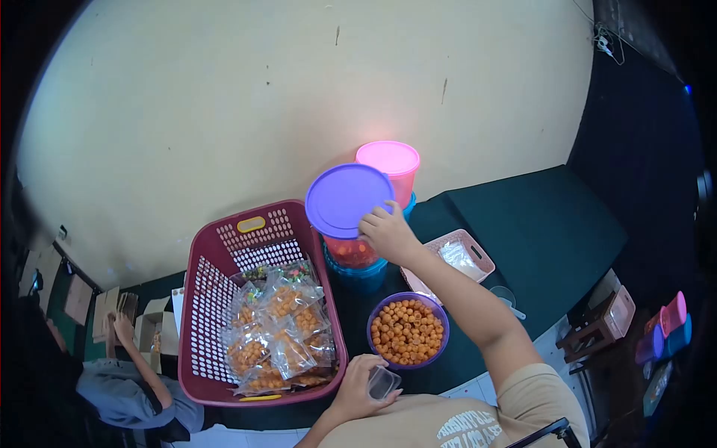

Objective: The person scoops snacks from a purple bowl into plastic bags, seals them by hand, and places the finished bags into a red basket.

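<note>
My right hand [390,233] reaches across to a round purple lid [348,200], its fingers curled over the lid's right edge. The lid sits tilted on a tub [352,252] with reddish-orange contents, stacked on a blue tub [358,278]. Low against my body, my left hand [360,390] is closed around a small clear plastic container [383,383]. Between the hands stands a purple bowl [445,343] filled with round orange snack balls [405,332].
A maroon basket [196,321] at left holds several clear bags of snacks [287,328]. Behind the lid stands a pink-lidded tub [390,158]. A pink tray [485,263] carries clear plastic bags [459,257]. At far left another person [134,388] handles cardboard. A clear scoop [506,297] lies right.
</note>
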`<action>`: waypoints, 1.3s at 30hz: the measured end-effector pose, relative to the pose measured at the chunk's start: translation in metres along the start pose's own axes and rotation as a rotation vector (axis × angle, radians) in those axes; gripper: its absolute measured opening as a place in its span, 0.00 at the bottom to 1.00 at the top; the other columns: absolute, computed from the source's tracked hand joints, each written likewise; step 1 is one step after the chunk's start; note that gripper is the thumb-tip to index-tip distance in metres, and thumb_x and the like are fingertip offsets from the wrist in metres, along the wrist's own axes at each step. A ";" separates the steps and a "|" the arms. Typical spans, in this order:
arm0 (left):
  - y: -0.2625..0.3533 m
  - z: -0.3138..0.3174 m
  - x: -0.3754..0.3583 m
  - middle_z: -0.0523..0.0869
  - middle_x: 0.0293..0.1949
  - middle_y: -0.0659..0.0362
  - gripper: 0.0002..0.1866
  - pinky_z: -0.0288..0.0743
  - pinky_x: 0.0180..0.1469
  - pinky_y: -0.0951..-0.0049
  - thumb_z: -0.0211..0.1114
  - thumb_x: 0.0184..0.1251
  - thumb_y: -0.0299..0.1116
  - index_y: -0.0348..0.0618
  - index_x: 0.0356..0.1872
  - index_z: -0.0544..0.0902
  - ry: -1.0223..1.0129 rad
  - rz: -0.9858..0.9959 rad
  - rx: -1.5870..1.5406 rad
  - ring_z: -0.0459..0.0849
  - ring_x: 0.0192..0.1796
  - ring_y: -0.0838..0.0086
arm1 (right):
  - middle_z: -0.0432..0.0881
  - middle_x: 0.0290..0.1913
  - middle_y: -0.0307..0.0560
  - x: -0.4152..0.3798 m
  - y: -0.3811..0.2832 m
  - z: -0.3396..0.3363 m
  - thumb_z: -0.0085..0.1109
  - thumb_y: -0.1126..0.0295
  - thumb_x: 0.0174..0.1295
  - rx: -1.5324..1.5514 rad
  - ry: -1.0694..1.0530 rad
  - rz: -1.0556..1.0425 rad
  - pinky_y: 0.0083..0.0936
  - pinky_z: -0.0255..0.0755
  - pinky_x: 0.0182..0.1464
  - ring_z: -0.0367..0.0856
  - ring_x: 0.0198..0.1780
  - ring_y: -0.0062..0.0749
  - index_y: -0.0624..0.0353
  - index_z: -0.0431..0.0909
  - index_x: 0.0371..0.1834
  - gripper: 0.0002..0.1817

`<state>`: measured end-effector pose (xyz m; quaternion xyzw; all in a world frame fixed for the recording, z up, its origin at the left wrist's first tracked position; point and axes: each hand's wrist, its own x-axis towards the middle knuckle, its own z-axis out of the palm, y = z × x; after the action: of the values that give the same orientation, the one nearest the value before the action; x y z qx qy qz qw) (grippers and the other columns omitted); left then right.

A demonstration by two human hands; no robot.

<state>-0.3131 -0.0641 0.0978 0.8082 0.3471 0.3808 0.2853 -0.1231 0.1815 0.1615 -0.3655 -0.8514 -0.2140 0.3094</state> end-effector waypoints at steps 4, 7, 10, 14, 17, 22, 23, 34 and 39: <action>-0.012 0.008 -0.005 0.76 0.48 0.52 0.35 0.70 0.57 0.61 0.81 0.42 0.34 0.42 0.52 0.69 -0.003 -0.031 -0.009 0.75 0.53 0.57 | 0.77 0.37 0.36 0.018 0.009 0.042 0.62 0.62 0.57 0.022 -0.021 0.059 0.54 0.60 0.62 0.75 0.49 0.32 0.50 0.77 0.35 0.08; -0.028 0.017 -0.016 0.75 0.47 0.52 0.34 0.70 0.56 0.61 0.80 0.42 0.34 0.42 0.51 0.69 0.019 -0.070 0.001 0.75 0.52 0.57 | 0.79 0.39 0.37 0.015 0.013 0.045 0.63 0.60 0.57 0.029 -0.115 0.099 0.56 0.60 0.62 0.75 0.50 0.33 0.50 0.78 0.37 0.10; -0.045 0.025 -0.024 0.74 0.47 0.52 0.34 0.71 0.54 0.62 0.80 0.43 0.34 0.42 0.51 0.69 0.017 -0.147 0.027 0.75 0.51 0.58 | 0.80 0.43 0.40 0.003 0.010 0.017 0.65 0.57 0.56 0.088 -0.043 0.188 0.52 0.62 0.60 0.75 0.51 0.36 0.52 0.79 0.41 0.14; -0.053 0.036 -0.039 0.76 0.47 0.54 0.34 0.73 0.53 0.64 0.79 0.45 0.34 0.44 0.52 0.68 0.066 -0.486 -0.060 0.78 0.50 0.63 | 0.81 0.49 0.48 -0.091 0.029 -0.035 0.66 0.58 0.56 0.316 0.065 0.438 0.41 0.66 0.56 0.76 0.53 0.45 0.57 0.78 0.50 0.22; -0.059 0.041 -0.040 0.76 0.47 0.54 0.34 0.73 0.53 0.65 0.78 0.49 0.37 0.43 0.54 0.67 0.088 -0.626 -0.117 0.78 0.51 0.66 | 0.82 0.49 0.53 -0.226 0.066 -0.057 0.66 0.58 0.57 0.006 -0.230 0.849 0.42 0.71 0.54 0.77 0.54 0.49 0.59 0.78 0.50 0.22; -0.075 0.062 -0.024 0.77 0.47 0.56 0.28 0.72 0.56 0.66 0.75 0.52 0.27 0.41 0.52 0.69 0.280 -0.642 -0.206 0.76 0.51 0.70 | 0.73 0.61 0.50 -0.384 0.093 -0.102 0.66 0.48 0.57 -0.293 -0.947 1.387 0.50 0.70 0.59 0.70 0.65 0.49 0.55 0.71 0.59 0.32; -0.079 0.065 -0.018 0.77 0.46 0.57 0.27 0.73 0.55 0.69 0.74 0.53 0.26 0.40 0.52 0.69 0.317 -0.683 -0.263 0.76 0.50 0.72 | 0.74 0.61 0.52 -0.398 0.094 -0.105 0.65 0.47 0.57 -0.271 -0.903 1.432 0.48 0.71 0.58 0.72 0.63 0.49 0.56 0.71 0.59 0.32; -0.093 0.094 0.003 0.83 0.41 0.59 0.12 0.74 0.50 0.74 0.66 0.60 0.24 0.42 0.43 0.75 0.644 -0.882 -0.589 0.81 0.44 0.76 | 0.84 0.36 0.58 -0.481 0.113 -0.062 0.60 0.59 0.65 0.285 -0.765 1.471 0.42 0.73 0.42 0.83 0.41 0.52 0.63 0.78 0.40 0.15; -0.079 0.106 0.004 0.81 0.42 0.62 0.13 0.73 0.47 0.76 0.65 0.59 0.22 0.44 0.43 0.74 0.691 -0.858 -0.568 0.80 0.45 0.78 | 0.81 0.31 0.57 -0.437 0.106 -0.095 0.59 0.63 0.65 0.247 -0.483 1.250 0.38 0.72 0.38 0.82 0.35 0.48 0.64 0.77 0.41 0.13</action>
<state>-0.2524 -0.0343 -0.0158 0.3190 0.5984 0.5494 0.4882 0.2282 -0.0209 -0.0540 -0.7883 -0.5437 0.1912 0.2155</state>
